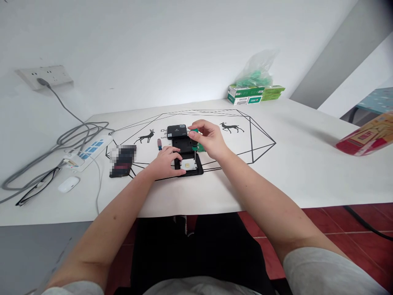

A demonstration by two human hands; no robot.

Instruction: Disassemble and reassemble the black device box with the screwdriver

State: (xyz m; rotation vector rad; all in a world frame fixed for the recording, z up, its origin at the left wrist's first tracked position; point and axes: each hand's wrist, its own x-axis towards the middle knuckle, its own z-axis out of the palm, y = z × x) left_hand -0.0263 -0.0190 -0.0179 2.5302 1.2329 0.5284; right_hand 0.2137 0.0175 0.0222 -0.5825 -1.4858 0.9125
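Cable in loose grey coils (pixel 66 131) lay at the left of the white table (pixel 307 172), around a white power strip with blue sockets (pixel 95 146), with black-framed glasses (pixel 38 187) and a white rounded object (pixel 69 184) nearer the front edge. A dark, pixelated object (pixel 123 161) sat beside the left forearm; a small screwdriver with a reddish-blue handle (pixel 159 144) lay just beyond the left hand (pixel 166 162). Green-and-white cartons (pixel 245 94) under a clear plastic bag (pixel 258 69) stood by the wall, and a red-and-yellow packet (pixel 367 135) at far right. The right hand (pixel 210 139) blocked part of the tabletop's black print, leaving "Do" and "tak" legible; labels on a flat black box (pixel 177 131) and the cartons were too small to read. A green-and-black-handled screwdriver (pixel 194 143) stood over an open black case (pixel 199 164), handle up, shaft down, long axis nearly vertical, tip by the right end of a white plate with a gold square (pixel 191 164); contact could not be told. The right hand pinched its handle between thumb and fingers; the left, half open, rested on the case's left side, thumb and fingertips apart.
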